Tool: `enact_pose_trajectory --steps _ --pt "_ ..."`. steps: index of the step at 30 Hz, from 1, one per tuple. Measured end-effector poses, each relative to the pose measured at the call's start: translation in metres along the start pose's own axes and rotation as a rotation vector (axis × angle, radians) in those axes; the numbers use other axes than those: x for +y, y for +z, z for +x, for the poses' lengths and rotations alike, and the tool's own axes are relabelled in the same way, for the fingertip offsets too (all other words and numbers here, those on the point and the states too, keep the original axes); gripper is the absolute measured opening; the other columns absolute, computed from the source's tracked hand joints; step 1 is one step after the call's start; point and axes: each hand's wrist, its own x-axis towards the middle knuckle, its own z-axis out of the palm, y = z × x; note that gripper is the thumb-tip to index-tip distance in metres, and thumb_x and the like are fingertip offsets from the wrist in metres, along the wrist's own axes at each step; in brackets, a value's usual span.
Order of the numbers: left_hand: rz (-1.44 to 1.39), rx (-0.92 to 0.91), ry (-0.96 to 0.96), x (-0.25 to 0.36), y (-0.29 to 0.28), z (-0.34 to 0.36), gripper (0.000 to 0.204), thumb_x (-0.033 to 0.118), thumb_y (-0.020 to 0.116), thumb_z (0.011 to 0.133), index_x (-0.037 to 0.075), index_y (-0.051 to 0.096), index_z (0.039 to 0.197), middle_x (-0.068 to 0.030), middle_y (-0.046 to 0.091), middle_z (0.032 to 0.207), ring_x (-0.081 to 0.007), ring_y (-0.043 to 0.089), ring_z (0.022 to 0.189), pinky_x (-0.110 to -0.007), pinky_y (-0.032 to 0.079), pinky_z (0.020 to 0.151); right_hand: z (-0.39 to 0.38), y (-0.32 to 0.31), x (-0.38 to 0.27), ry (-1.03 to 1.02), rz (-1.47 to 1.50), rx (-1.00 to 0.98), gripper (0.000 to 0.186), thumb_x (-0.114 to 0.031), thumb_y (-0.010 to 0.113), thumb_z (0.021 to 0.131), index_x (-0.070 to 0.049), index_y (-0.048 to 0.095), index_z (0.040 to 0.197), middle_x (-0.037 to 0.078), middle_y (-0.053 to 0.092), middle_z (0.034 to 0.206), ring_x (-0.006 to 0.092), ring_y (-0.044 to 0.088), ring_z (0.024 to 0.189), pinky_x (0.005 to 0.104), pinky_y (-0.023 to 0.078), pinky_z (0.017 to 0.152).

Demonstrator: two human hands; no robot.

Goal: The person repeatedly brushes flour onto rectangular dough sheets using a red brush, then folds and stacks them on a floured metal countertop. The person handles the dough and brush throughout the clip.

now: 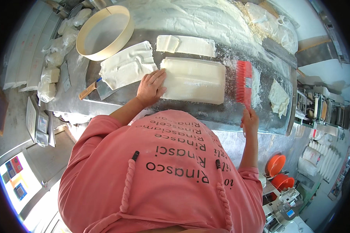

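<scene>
A neat rectangular stack of pale dough sheets (194, 81) lies on the dark worktop in front of me. My left hand (151, 88) rests against the stack's left edge, fingers stretched out and holding nothing. Further right, my right hand (250, 121) is closed around the handle of a red bench brush (244, 83), whose bristles point left toward the stack over floury worktop. A wrinkled dough sheet (128, 64) lies left of the stack. Behind it is a narrower strip of dough (196, 46) with one end folded over.
A wooden-handled scraper (88, 90) lies near my left forearm. A large round sieve (105, 33) stands at the back left, beside bagged lumps (54, 60). Loose flour (190, 15) covers the far worktop. A crumpled dough scrap (278, 98) lies right of the brush.
</scene>
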Motion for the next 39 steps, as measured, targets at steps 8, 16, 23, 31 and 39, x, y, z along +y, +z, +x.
enact_pose_trajectory --steps 8,16,23,31,39 --pt "0.141 -0.017 -0.330 -0.016 0.026 0.131 0.019 0.021 0.063 0.081 0.006 0.060 0.093 -0.0114 0.062 0.099 -0.0309 0.058 0.096 -0.043 0.046 0.080 0.019 0.041 0.023 -0.259 -0.727 0.289 0.027 -0.024 0.060 0.086 -0.004 0.048 0.099 0.019 0.060 0.088 0.0414 0.059 0.080 0.0513 0.046 0.066" --pt "0.270 -0.209 -0.543 -0.049 0.039 0.157 0.024 0.023 0.053 0.088 0.006 0.057 0.104 -0.0133 0.059 0.110 -0.0312 0.057 0.104 -0.045 0.048 0.086 -0.010 0.035 -0.026 -0.234 -0.029 -0.069 0.019 -0.020 0.058 0.092 -0.001 0.058 0.096 0.009 0.057 0.073 0.0239 0.055 0.063 0.0345 0.045 0.058" --pt "0.273 0.293 -0.546 -0.068 0.014 0.101 0.020 0.012 0.057 0.083 0.008 0.056 0.102 -0.0107 0.060 0.108 -0.0291 0.055 0.102 -0.043 0.043 0.091 -0.027 0.079 -0.101 0.080 0.405 -0.744 0.017 -0.019 0.056 0.094 -0.003 0.059 0.094 -0.002 0.051 0.069 0.0048 0.045 0.056 0.0216 0.037 0.049" --pt "0.089 -0.224 -0.074 0.022 0.011 0.014 0.053 0.022 0.050 0.089 0.002 0.040 0.137 -0.0144 0.034 0.147 -0.0301 0.028 0.138 -0.048 0.021 0.112 -0.005 0.083 -0.074 0.217 0.472 -0.689 0.021 -0.023 0.057 0.093 -0.002 0.060 0.096 -0.003 0.048 0.064 0.0048 0.042 0.049 0.0216 0.033 0.043" --pt "0.173 -0.314 -0.018 0.028 0.011 0.019 0.061 0.028 0.052 0.089 0.009 0.033 0.144 -0.0112 0.026 0.152 -0.0264 0.021 0.142 -0.048 0.016 0.114 0.017 0.007 0.005 -0.326 -0.550 0.249 0.021 -0.025 0.059 0.090 -0.007 0.057 0.100 0.010 0.060 0.074 0.0300 0.059 0.062 0.0413 0.046 0.055"
